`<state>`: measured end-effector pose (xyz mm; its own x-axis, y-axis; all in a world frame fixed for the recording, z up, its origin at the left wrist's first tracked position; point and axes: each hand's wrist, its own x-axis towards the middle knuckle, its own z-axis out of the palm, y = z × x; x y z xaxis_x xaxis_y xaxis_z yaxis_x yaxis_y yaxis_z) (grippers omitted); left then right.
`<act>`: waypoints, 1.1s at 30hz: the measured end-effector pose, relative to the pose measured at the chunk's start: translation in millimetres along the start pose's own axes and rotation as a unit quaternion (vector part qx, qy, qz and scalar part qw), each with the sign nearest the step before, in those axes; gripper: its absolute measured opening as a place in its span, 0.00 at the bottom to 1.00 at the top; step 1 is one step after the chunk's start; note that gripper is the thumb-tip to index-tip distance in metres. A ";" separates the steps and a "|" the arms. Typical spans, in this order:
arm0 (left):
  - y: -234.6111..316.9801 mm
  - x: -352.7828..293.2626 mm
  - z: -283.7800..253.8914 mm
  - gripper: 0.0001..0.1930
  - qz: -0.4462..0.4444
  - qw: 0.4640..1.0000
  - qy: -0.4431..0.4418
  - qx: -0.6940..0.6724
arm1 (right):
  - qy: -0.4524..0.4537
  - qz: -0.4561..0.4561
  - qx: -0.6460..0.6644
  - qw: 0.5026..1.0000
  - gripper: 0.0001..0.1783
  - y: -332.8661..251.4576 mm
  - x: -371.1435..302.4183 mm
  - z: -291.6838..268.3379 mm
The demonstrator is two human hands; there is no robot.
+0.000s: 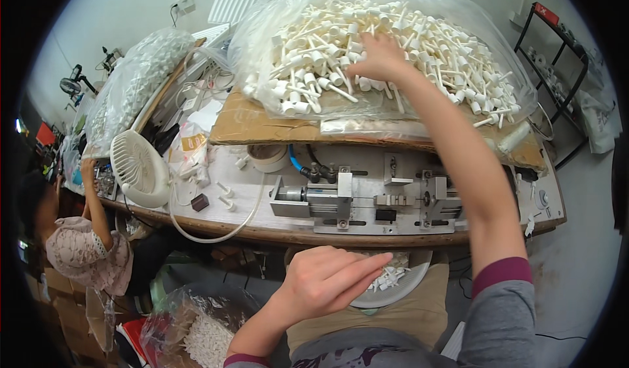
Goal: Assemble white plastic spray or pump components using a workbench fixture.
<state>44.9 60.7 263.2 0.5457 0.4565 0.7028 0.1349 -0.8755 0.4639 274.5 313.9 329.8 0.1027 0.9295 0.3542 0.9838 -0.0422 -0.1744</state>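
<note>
My right hand [381, 58] reaches into a big heap of white plastic pieces [314, 40], each with a small cup-shaped head and a thin stem. Its fingers are apart, touching the heap, and no piece shows in its grip; some fingertips are partly hidden. My left hand [327, 277] hovers above a pale round bowl [419, 277] on my lap, with its fingers drawn together. Whatever those fingers hold, if anything, is hidden. Small white parts [388, 278] lie inside the bowl. Between both hands, a metal clamping fixture [373, 204] is set on the bench.
Clear plastic sheeting [255, 47] and cardboard [262, 122] lie under the heap. A white fan [137, 168], a hose [223, 239] and loose pieces [226, 194] are at left. A bag of white parts [206, 338] stands below. A co-worker [85, 250] sits far left; a black rack [557, 60] stands right.
</note>
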 end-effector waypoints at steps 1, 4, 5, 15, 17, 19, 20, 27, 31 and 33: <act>-0.5 0.2 1.2 0.17 0.001 1.000 0.003 -0.004 | -0.006 0.026 -0.030 0.999 0.52 -7.8 3.5 4.1; -7.1 0.3 4.3 0.16 0.001 1.000 0.015 -0.007 | -0.007 0.032 -0.033 0.999 0.49 -17.9 1.8 6.9; -9.7 1.5 3.6 0.16 0.000 1.000 0.016 -0.007 | -0.018 0.009 -0.027 0.999 0.48 -15.6 -0.5 6.3; -66.8 93.3 -8.9 0.13 -0.074 0.984 0.114 0.113 | -0.118 -0.213 0.091 0.966 0.38 44.7 -41.4 -25.3; -89.8 114.1 0.2 0.17 -0.041 0.973 0.140 0.179 | -0.170 -0.220 0.113 0.954 0.34 45.8 -47.6 -37.1; -110.6 131.1 16.4 0.22 -0.037 0.968 0.121 0.216 | -0.012 -0.273 0.077 0.959 0.30 57.3 -62.8 -32.5; -120.2 135.9 23.4 0.24 -0.055 0.968 0.089 0.227 | 0.066 -0.299 0.059 0.950 0.28 62.4 -69.7 -28.9; -134.5 146.9 34.2 0.18 -0.149 0.976 0.011 0.156 | 0.052 -0.178 0.138 0.973 0.15 84.7 -103.1 -47.7; -128.8 142.3 25.4 0.14 -0.122 0.982 0.062 0.134 | 0.079 -0.121 0.170 0.975 0.13 92.8 -115.3 -54.8; -121.1 141.5 13.3 0.14 -0.128 0.982 0.065 0.125 | 0.100 -0.112 0.193 0.970 0.12 95.2 -120.6 -55.4</act>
<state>116.8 229.2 299.2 0.3600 0.6681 0.6512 0.4615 -0.7341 0.4980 363.9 177.5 321.4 -0.0430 0.8079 0.5877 0.8607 0.3287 -0.3889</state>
